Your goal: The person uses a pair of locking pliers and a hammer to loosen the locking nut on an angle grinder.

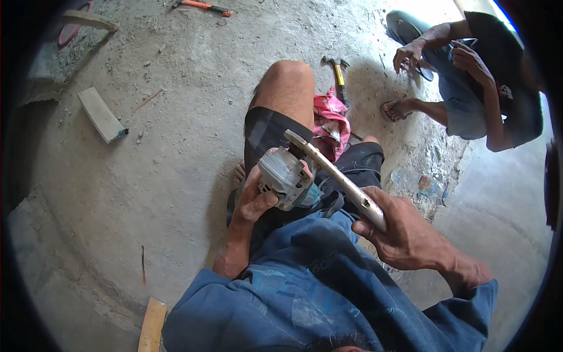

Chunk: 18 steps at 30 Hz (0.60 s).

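Note:
In my lap, my left hand (257, 196) is wrapped round an angle grinder (285, 176) with a grey metal head and a teal body. My right hand (402, 229) grips the lower end of a long silver metal tool (343, 182), wrench-like in shape. This tool slants up and left, its far end over the dark part at the top of the grinder's head. Whether the two touch there I cannot tell. Part of the grinder's body is hidden behind its head and my clothing.
Beyond my knees lie a pink cloth (332, 120) and a yellow-and-black claw hammer (338, 73). At right, another person (498, 76) squats near a clear plastic bottle (423, 184). An orange-handled tool (205, 6), a pale block (101, 114) and a wooden piece (152, 325) lie on the dusty concrete.

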Each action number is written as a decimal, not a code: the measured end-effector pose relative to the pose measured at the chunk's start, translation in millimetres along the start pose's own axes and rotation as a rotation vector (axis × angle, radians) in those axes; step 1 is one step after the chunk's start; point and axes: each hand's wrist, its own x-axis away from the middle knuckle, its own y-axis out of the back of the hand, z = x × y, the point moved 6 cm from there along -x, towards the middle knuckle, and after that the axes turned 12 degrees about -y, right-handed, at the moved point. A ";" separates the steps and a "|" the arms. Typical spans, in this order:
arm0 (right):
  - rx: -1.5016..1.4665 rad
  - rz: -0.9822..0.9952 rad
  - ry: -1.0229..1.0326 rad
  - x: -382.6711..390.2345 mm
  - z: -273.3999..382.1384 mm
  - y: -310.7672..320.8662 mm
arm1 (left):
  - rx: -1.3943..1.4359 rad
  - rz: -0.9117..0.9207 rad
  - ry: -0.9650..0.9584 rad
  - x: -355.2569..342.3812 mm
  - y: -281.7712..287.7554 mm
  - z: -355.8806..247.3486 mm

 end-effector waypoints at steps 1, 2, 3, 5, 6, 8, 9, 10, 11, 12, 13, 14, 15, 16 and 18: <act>-0.002 0.002 0.005 0.0 2.7 3.1 | -0.028 -0.002 0.009 -4.2 -0.4 -1.3; 0.040 0.022 -0.006 0.5 5.1 5.4 | -0.055 -0.006 0.020 -7.8 -1.9 -3.2; 0.083 0.041 -0.017 -0.1 5.9 6.6 | -0.050 -0.022 -0.013 -13.2 -6.1 -4.9; 0.077 0.033 0.013 -1.1 5.7 10.0 | -0.049 -0.034 -0.048 -17.2 -9.9 -8.2; 0.073 0.026 0.038 -1.8 6.3 11.7 | 0.001 -0.085 -0.051 -15.2 -6.7 -7.2; 0.114 0.016 0.076 -6.0 5.9 13.5 | 0.045 -0.129 -0.048 -18.0 -4.7 -9.5; 0.161 0.007 0.110 -8.4 6.1 13.9 | 0.063 -0.114 -0.067 -22.1 -5.2 -12.7; 0.152 0.005 0.112 -11.4 4.1 13.7 | 0.082 -0.097 -0.083 -24.7 -6.5 -16.2; 0.169 0.005 0.098 -15.3 0.5 12.5 | 0.077 -0.092 -0.078 -24.4 -7.7 -14.7; 0.186 0.006 0.083 -18.2 -2.6 11.1 | 0.119 -0.137 -0.072 -23.2 -6.7 -10.8; 0.181 0.004 0.085 -20.8 -2.8 9.9 | 0.163 -0.186 -0.070 -23.1 -5.1 -8.7; 0.170 -0.006 0.082 -23.4 -2.0 8.7 | 0.160 -0.183 -0.067 -24.8 -3.1 -10.0; 0.160 -0.017 0.080 -25.6 -2.3 7.4 | 0.169 -0.112 -0.062 -28.5 -4.2 -12.7; 0.158 -0.017 0.077 -27.2 -5.7 5.2 | 0.183 -0.042 -0.057 -31.6 -9.3 -14.9; 0.096 -0.058 0.107 -31.9 -12.9 1.2 | 0.202 -0.089 -0.065 -35.6 -17.1 -18.3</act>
